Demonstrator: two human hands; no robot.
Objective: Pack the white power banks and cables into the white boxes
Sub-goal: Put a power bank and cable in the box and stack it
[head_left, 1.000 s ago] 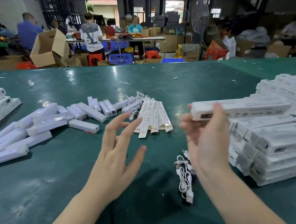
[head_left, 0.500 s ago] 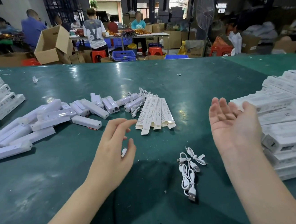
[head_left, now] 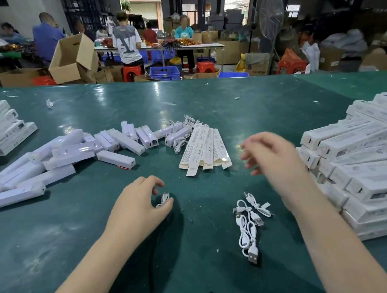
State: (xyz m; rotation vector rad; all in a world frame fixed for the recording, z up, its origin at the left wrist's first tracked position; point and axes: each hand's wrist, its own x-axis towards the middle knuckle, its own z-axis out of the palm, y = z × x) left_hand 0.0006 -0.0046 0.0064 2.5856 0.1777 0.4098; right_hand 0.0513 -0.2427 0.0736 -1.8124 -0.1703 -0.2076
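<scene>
On the green table, filled boxes stack at right while loose power banks, flat boxes and cables still wait, left hand grip pinching one cable, right hand blurred, loosely spread, empty.

White power banks scattered left, cables coiled centre, boxes stacked right

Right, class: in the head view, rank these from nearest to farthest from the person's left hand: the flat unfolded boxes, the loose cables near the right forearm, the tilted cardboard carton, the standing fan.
From the left hand:
1. Flat unfolded boxes, just ahead, to its right.
2. Loose cables, on the table to the right, slightly farther.
3. Tilted cardboard carton, beyond the table, left.
4. Standing fan, far back, right.
</scene>
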